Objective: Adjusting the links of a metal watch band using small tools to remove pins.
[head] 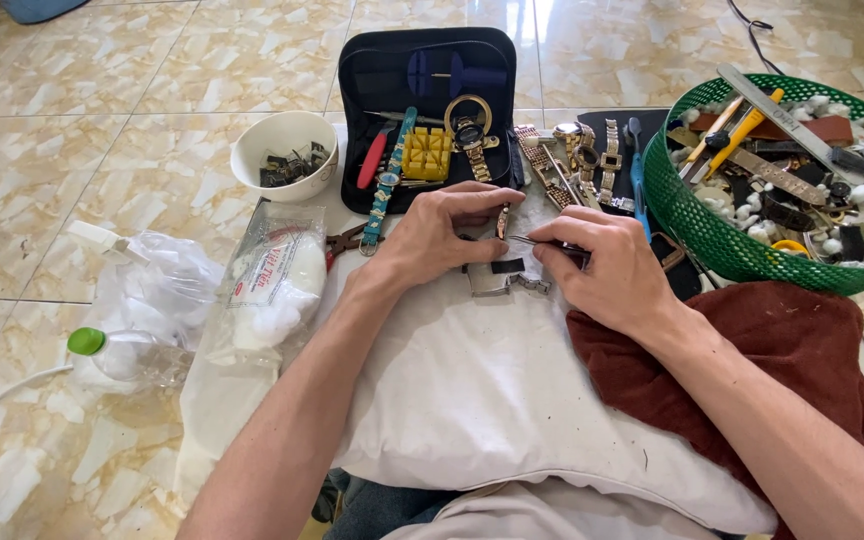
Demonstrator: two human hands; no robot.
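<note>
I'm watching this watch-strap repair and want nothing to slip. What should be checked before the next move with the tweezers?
1. Left hand steadies the metal strap piece: ok.
2. Right hand grips the tweezers: ok.
3. Tweezer tip seated on the part: cannot tell, too small.
4. White cloth lies under the work to catch small parts: ok.
5. Green basket sits close beside the right wrist: not ok, easily bumped.

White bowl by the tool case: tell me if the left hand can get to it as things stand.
Probably yes. The white bowl sits on the floor tiles up and left of the left hand, with only a flat blue strap near the path. The hand would first have to let go of the metal watch part.
</note>
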